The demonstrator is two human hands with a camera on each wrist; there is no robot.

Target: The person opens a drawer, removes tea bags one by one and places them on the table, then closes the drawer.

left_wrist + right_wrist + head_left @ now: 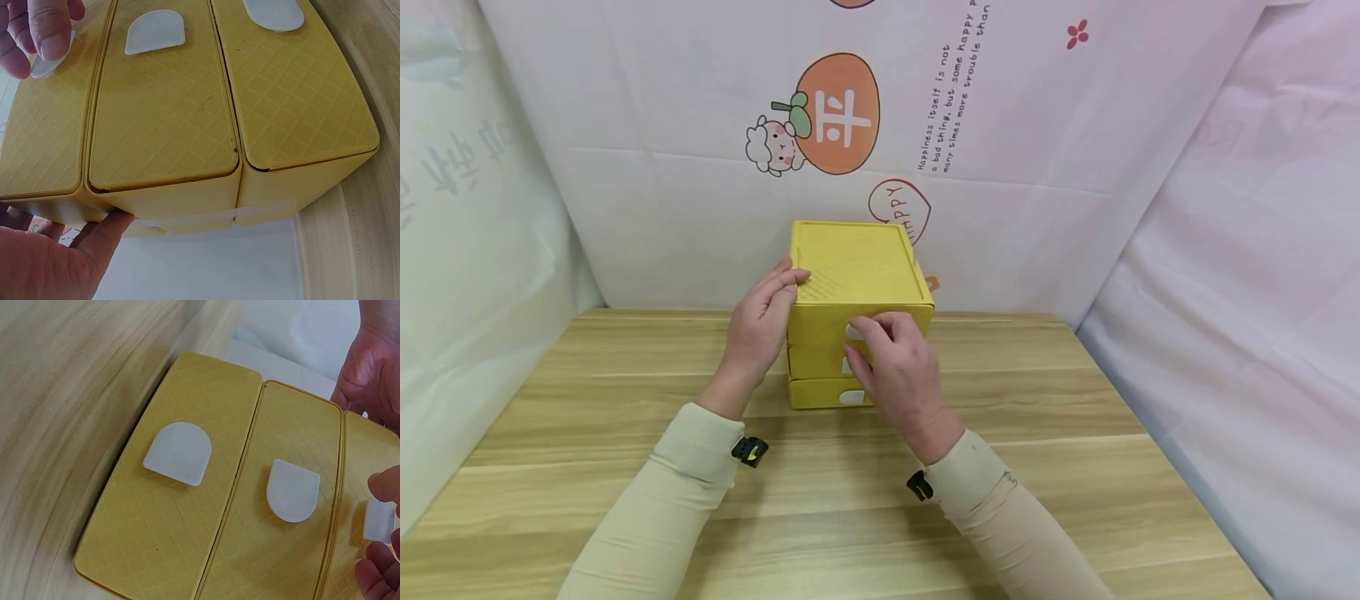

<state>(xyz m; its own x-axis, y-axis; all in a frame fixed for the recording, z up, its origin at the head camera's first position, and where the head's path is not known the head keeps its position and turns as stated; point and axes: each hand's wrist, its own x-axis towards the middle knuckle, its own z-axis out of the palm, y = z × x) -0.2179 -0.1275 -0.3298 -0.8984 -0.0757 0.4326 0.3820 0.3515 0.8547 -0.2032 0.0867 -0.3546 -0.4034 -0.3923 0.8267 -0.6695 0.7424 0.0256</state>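
Note:
A yellow three-drawer box (861, 254) stands on the table, all its drawers closed, each front bearing a white tab handle. My left hand (754, 327) rests against the box's left side, fingertips over the top edge and thumb (111, 234) along the side. At the top drawer, my right hand (901, 367) has its curled fingers about the top handle (377, 520), which it partly covers. The thumb lies on the handle's other side, its contact unclear. Below are the middle handle (292, 490) and the bottom handle (180, 453), untouched.
The wood-grain table (1045, 500) lies under the box and both arms. A printed white cloth (685, 125) hangs close behind the box, with more cloth at the left and right sides. A black strap (749, 451) shows at the left sleeve.

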